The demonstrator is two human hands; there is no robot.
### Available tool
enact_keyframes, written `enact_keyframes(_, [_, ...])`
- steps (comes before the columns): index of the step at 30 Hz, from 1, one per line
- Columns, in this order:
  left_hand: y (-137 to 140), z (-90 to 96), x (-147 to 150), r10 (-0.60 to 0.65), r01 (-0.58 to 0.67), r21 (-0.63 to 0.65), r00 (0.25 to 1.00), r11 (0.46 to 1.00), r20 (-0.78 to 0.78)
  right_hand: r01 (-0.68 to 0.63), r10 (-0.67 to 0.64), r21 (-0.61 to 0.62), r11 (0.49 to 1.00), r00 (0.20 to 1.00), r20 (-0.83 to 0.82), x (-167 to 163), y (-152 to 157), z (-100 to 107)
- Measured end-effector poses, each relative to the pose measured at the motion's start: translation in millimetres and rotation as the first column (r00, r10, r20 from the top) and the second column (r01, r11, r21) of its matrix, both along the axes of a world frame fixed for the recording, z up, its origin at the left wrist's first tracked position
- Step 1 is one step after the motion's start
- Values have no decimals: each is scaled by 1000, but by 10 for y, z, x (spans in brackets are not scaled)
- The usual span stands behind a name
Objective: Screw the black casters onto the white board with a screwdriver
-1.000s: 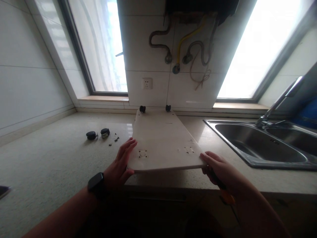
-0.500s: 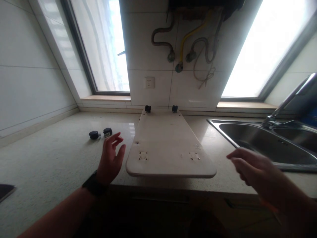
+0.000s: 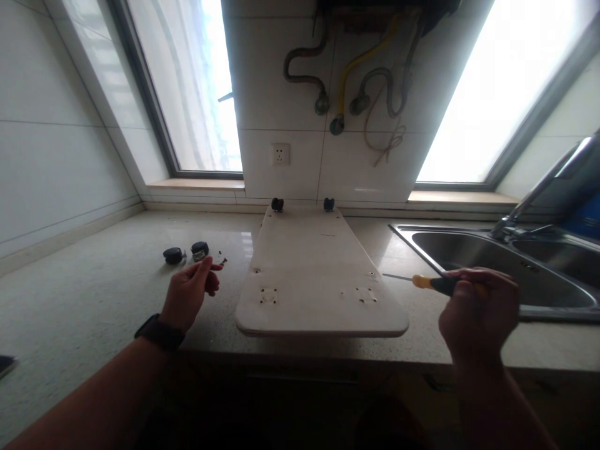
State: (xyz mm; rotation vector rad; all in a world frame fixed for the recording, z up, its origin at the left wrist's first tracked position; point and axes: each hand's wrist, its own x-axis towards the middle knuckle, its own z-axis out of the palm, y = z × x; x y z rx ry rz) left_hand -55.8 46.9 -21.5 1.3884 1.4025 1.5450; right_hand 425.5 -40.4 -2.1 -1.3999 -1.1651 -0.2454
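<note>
My right hand is wrapped round the handle of a screwdriver, yellow and dark, whose thin shaft points left to the right edge of a white board. On the left, my left hand has its fingers curled together, the index fingertip beside small dark pieces that look like screws. Whether it pinches one, I cannot make out. Just beyond it lie two loose black casters. Groups of screw holes mark the board's near corners, and black casters stand at its far end.
The board lies on a speckled countertop, its near end at the front edge. To the right is a steel sink with a tall faucet. A tiled wall behind carries a socket and hoses. A dark object lies far left.
My right hand now holds a screwdriver, visible where none showed before. My left hand has moved slightly left and curled its fingers, and small dark pieces now show beside it.
</note>
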Motion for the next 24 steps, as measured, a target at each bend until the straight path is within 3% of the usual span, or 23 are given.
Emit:
enact_keyframes(2, [-7,2,-5,36,-35,33,999,999,-39,34,-39,90,995,998,50,-39,84,-135])
enact_keyframes(5, [-25,-6,13,42,-32,68,988,997,-151,24,-37,98,995,991,132,33,164,-274])
enact_keyframes(8, [-26,-22,2,19,-23,-10,951,1000,-310,-28,25,11,1000,977,213,106,240,-347])
enact_keyframes(11, [8,-31,-50,20,-49,-72,934,996,-357,-108,136,-120,987,955,263,120,297,-394])
enact_keyframes(17, [92,44,-192,32,-31,10,960,999,-280,-173,257,-304,937,930,262,161,396,-493])
enact_keyframes(24, [367,121,-591,219,-206,76,895,976,-388,-183,304,-411,893,919,250,157,433,-531])
